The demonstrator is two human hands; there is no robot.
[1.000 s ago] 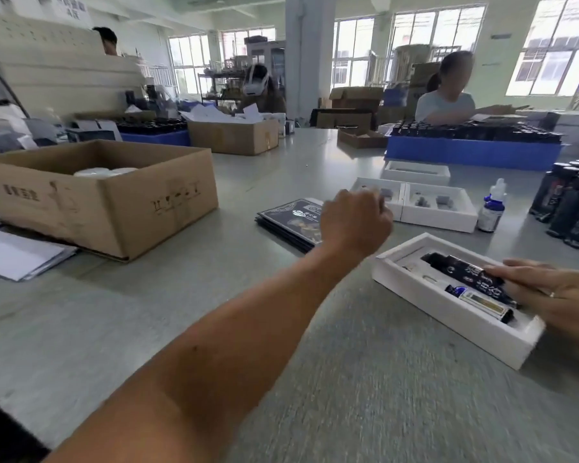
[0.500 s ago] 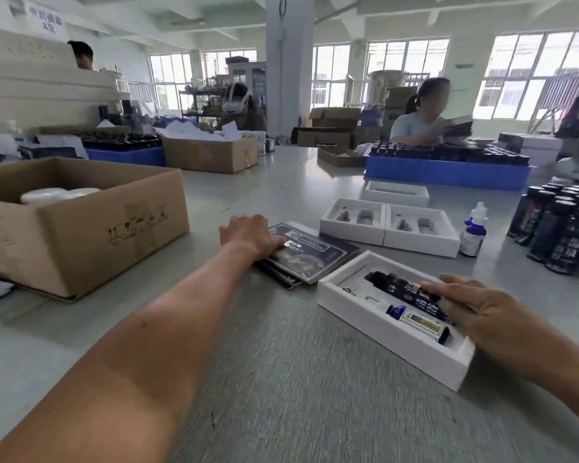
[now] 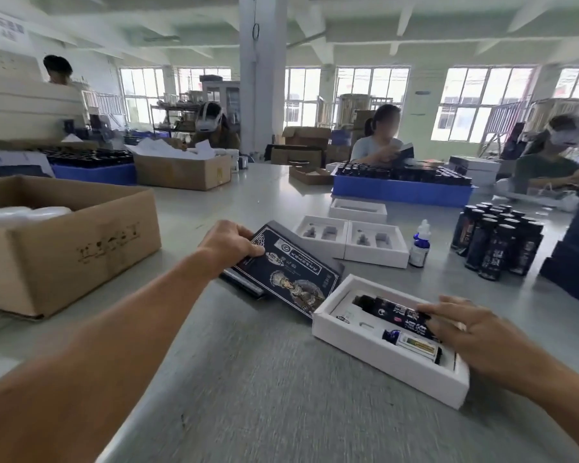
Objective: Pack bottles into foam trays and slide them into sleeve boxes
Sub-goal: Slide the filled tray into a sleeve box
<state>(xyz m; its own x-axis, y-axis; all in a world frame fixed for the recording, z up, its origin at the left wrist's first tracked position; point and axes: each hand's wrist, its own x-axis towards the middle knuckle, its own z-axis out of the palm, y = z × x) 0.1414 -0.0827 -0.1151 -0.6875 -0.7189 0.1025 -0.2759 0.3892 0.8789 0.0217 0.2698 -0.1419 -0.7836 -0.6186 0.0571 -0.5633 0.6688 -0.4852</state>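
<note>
From the head camera, your left hand [image 3: 229, 243] gripped the dark sleeve box [image 3: 290, 274] by its far end, tilted beside the foam tray [image 3: 378, 357]. Your right hand [image 3: 472, 332] lay with fingers spread flat on the black bottle [image 3: 390, 310] inside that tray.

Both forearms and hands [image 3: 229, 243] are bare, no sleeves showing.

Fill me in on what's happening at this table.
A person is packing bottles. The right hand rests on the dark bottle lying in a white foam tray, beside a smaller bottle. The left hand grips a dark printed sleeve box, its far end lifted off a stack of flat ones. The tray is not yet in a sleeve.
</note>
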